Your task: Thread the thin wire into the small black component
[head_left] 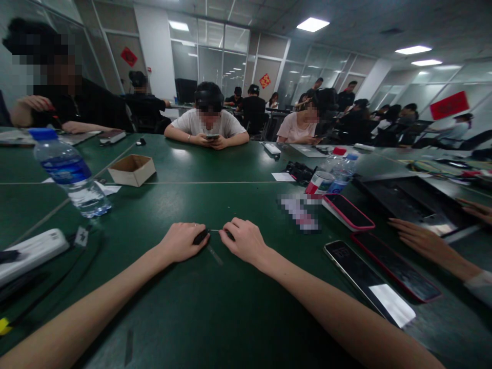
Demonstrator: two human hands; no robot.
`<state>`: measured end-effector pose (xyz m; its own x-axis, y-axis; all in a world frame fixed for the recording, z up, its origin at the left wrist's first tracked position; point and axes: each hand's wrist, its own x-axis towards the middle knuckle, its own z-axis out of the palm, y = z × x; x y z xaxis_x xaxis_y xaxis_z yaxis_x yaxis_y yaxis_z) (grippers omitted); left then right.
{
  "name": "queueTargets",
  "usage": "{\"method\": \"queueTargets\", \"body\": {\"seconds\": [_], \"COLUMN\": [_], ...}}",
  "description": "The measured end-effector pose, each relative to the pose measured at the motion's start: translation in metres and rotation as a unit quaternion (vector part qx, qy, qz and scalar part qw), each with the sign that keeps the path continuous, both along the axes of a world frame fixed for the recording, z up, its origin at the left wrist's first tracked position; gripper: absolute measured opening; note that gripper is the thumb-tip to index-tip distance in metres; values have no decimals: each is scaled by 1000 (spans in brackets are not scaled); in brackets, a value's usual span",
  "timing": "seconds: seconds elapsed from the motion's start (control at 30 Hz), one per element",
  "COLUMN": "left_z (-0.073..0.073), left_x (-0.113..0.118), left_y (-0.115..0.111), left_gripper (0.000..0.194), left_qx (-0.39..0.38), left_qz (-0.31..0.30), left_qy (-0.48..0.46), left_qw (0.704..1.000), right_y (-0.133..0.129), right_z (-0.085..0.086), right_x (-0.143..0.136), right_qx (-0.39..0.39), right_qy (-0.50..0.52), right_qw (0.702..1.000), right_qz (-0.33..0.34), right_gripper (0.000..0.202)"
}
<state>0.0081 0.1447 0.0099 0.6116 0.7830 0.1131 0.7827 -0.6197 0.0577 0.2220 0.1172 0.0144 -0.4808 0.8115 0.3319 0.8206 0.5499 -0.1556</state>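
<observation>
Grasping a small black piece (200, 237) in the curled fingers of the left hand (180, 240), and pinching what looks like a second dark piece (229, 235) in the fingers of the right hand (246, 240). Holding a thin pale rod (214, 230) between both sets of fingertips, over the green table (207, 318). Possibly risking a bent rod by pulling unevenly, or a dropped piece by gripping too loosely.

Square ceiling lights (312, 24) are glowing overhead, glass partitions (215, 51) are lining the back, red decorations (265, 80) are hanging there, and dark chairs (257, 123) are standing beyond the green table (184, 318), whose surface is catching pale reflections between thin, light seams.
</observation>
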Motion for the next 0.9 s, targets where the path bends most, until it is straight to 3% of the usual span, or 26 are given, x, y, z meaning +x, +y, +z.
{"method": "queueTargets", "body": {"seconds": [0.9], "left_z": [-3], "left_x": [-1], "left_y": [2], "left_gripper": [35], "left_qx": [0], "left_qz": [-1], "left_qy": [-1], "left_qw": [1000], "right_y": [1], "right_z": [2], "right_x": [1], "right_qx": [-20], "right_qy": [-4], "right_qw": [1000], "right_qz": [4], "right_gripper": [30]}}
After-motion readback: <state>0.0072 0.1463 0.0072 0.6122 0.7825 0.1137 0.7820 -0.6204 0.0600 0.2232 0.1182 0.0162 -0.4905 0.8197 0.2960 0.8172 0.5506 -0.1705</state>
